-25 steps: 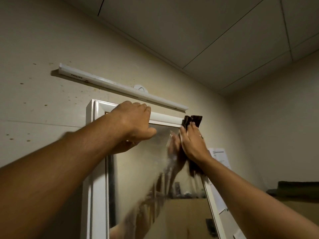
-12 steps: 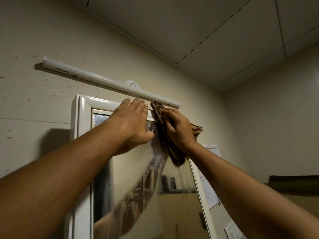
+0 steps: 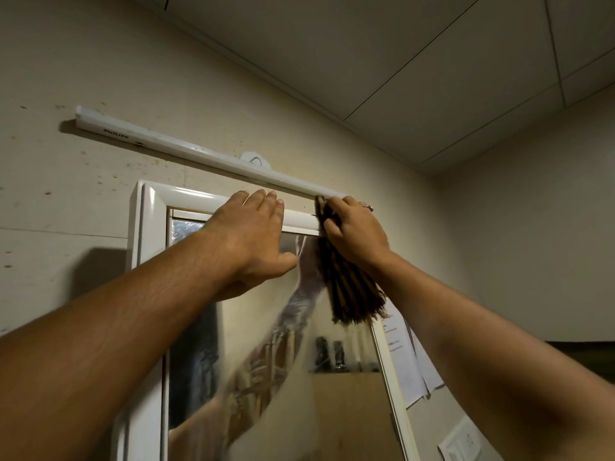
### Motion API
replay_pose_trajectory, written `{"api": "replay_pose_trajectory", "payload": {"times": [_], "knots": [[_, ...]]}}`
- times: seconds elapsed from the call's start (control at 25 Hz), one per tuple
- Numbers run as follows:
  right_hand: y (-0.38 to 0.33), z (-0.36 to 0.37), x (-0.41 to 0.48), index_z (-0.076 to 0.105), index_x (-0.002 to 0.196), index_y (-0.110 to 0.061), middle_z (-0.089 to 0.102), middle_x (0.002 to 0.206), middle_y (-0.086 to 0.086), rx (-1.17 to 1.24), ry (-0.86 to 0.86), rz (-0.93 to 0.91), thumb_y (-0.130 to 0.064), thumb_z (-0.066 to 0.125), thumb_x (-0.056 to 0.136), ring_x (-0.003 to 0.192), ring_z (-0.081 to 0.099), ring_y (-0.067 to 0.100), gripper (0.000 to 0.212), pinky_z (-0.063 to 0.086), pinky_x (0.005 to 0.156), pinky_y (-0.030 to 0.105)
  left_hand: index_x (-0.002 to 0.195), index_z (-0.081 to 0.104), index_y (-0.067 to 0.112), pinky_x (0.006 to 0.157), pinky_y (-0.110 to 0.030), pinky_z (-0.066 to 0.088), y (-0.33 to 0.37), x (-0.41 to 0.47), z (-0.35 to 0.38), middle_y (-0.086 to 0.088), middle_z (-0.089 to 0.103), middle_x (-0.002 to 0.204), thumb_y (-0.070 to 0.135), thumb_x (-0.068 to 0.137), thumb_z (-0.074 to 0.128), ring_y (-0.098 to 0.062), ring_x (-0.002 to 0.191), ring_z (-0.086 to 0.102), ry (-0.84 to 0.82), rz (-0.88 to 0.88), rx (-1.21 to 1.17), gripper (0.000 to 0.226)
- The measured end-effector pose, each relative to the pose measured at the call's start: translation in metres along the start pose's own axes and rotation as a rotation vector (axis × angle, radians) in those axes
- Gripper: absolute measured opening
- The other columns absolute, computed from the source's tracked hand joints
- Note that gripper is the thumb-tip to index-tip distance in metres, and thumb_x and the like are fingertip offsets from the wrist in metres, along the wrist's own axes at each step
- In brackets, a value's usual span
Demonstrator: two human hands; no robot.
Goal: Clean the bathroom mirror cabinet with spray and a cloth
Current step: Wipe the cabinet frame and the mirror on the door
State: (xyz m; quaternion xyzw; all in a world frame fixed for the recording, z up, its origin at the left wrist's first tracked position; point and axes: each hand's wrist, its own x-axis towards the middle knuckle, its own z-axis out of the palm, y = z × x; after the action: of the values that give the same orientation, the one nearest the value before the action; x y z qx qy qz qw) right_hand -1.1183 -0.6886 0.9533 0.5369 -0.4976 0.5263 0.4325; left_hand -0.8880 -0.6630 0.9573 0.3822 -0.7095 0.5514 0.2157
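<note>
Mirror cabinet (image 3: 149, 207) top rail, left hand (image 3: 253, 241) flat on it, fingers straight and together, right hand (image 3: 356, 234) fingers clamped round brown cloth (image 3: 349, 287) at rail's right end, cloth tail hanging below fingers

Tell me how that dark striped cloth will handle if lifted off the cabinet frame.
Probably floppy: the cloth droops in folds below the right hand. Likely light, since one grip bunches it against the frame. Its fringed lower edge may trail.
</note>
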Motion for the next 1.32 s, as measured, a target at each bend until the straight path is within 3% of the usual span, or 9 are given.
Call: {"api": "replay_pose_trajectory", "payload": {"times": [0.2,0.44,0.64,0.8,0.88,0.92,1.0,1.12,1.32], "knots": [[-0.023,0.01,-0.008,0.061,0.12,-0.018,0.059,0.114,0.004,0.121,0.057,-0.118,-0.027,0.054,0.096,0.1,0.052,0.023,0.026,0.044,0.076,0.034,0.164,0.004,0.009,0.128,-0.049,0.011,0.003,0.006,0.002,-0.015,0.004,0.172,0.07,0.096,0.028,-0.03,0.159,0.005,-0.005,-0.008,0.011,0.094],[0.026,0.014,-0.002,0.061,0.124,-0.021,0.057,0.122,0.003,0.122,-0.005,0.267,-0.028,0.049,0.094,0.107,0.057,0.026,0.033,0.048,0.082,0.038,0.163,0.006,0.009,0.128,-0.049,0.011,0.008,0.014,0.008,-0.013,0.007,0.172,0.072,0.095,0.029,-0.03,0.158,0.009,0.001,-0.007,0.009,0.096],[0.031,0.021,-0.031,0.059,0.114,-0.024,0.064,0.099,-0.001,0.414,0.038,0.49,-0.025,0.048,0.103,0.089,0.066,0.02,0.015,0.059,0.079,0.041,0.163,0.006,0.009,0.128,-0.049,0.011,0.013,0.019,0.009,-0.014,0.008,0.171,0.073,0.095,0.029,-0.031,0.158,0.01,0.003,-0.015,0.013,0.096],[0.046,0.024,-0.071,0.065,0.099,-0.021,0.066,0.092,-0.001,0.364,-0.049,0.551,-0.024,0.041,0.109,0.089,0.067,0.023,0.026,0.056,0.08,0.038,0.163,0.004,0.007,0.128,-0.049,0.011,0.024,0.024,0.008,-0.015,0.006,0.172,0.072,0.094,0.027,-0.031,0.158,0.007,0.0,-0.003,0.011,0.097],[0.027,0.029,-0.048,0.068,0.108,-0.023,0.069,0.105,0.002,0.394,0.02,0.514,-0.02,0.045,0.106,0.103,0.067,0.027,0.023,0.054,0.083,0.033,0.164,0.005,0.007,0.128,-0.048,0.01,0.03,0.027,0.008,-0.015,0.006,0.172,0.074,0.092,0.02,-0.03,0.158,0.006,-0.002,-0.004,0.009,0.099],[0.011,0.033,-0.042,0.065,0.126,-0.025,0.066,0.126,0.005,0.414,0.055,0.42,-0.02,0.045,0.105,0.123,0.06,0.028,0.03,0.051,0.097,0.033,0.164,0.005,0.007,0.128,-0.048,0.01,0.033,0.029,0.008,-0.015,0.006,0.171,0.075,0.09,0.017,-0.03,0.158,0.007,-0.002,-0.005,0.005,0.101],[-0.009,0.045,-0.058,0.037,0.159,-0.026,0.033,0.167,-0.002,0.421,0.031,0.208,-0.025,0.042,0.107,0.156,0.022,0.017,0.053,0.023,0.124,0.032,0.164,0.006,0.007,0.128,-0.048,0.011,0.035,0.032,0.008,-0.015,0.007,0.171,0.075,0.093,0.021,-0.03,0.158,0.008,0.006,-0.001,0.012,0.1],[0.019,0.048,-0.099,0.025,0.164,-0.032,0.021,0.17,-0.011,0.366,-0.013,0.078,-0.031,0.039,0.11,0.158,0.009,0.007,0.056,0.015,0.128,0.035,0.164,0.006,0.007,0.128,-0.046,0.01,0.031,0.032,0.008,-0.015,0.007,0.171,0.071,0.095,0.028,-0.029,0.158,0.008,0.006,0.022,0.014,0.097],[0.019,0.051,-0.067,0.03,0.162,-0.026,0.023,0.17,-0.011,0.493,0.061,0.328,-0.029,0.037,0.112,0.155,0.023,0.011,0.051,0.019,0.126,0.034,0.163,0.007,0.007,0.128,-0.046,0.012,0.032,0.032,0.009,-0.015,0.009,0.171,0.071,0.095,0.03,-0.03,0.158,0.01,0.009,0.013,0.011,0.096]]}}
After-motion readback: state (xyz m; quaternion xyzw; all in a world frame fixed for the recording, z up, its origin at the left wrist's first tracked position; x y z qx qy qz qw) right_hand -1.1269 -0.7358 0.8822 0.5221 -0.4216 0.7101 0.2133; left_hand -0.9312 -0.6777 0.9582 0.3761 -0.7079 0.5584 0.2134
